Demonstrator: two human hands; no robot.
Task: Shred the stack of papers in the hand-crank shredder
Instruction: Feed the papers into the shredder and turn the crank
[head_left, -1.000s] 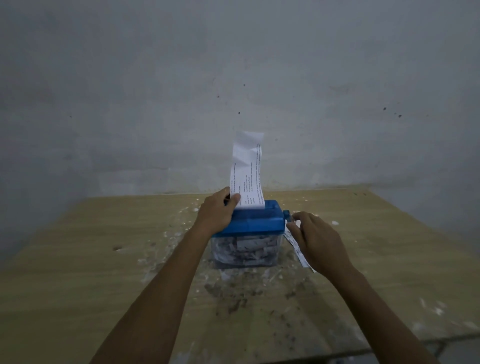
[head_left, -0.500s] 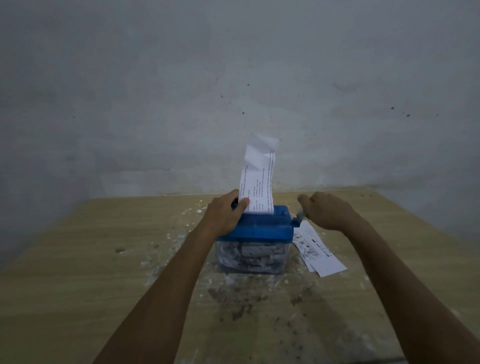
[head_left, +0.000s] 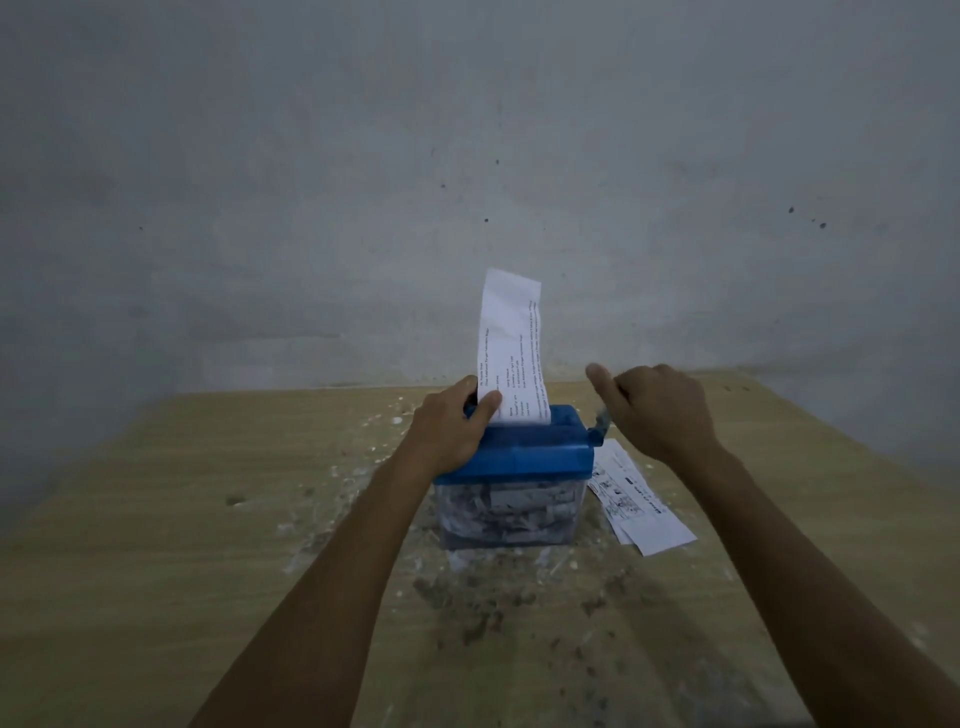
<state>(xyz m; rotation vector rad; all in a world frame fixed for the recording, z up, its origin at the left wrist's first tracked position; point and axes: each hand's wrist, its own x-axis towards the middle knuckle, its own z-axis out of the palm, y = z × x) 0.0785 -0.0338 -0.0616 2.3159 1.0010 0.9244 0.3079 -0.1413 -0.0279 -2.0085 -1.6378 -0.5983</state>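
The left hand is gripping the left end of the shredder's blue lid, its thumb pressing the lower left edge of the paper strip that is standing upright in the slot. The right hand is curling round the crank handle at the lid's right end, fingers folded in and thumb sticking up towards the wall. The strip is rising between the two hands, leaning slightly right, and its printed lines are running sideways along it; the lettering is too small and blurred to read. Under the lid, the clear bin is sitting packed with shredded paper. Just right of the bin, below the right wrist, the remaining papers are lying flat on the wooden table, showing printed text and small graphics that cannot be made out. White scraps and dark specks are lying scattered on the table around the shredder, and a grey wall is standing behind it.
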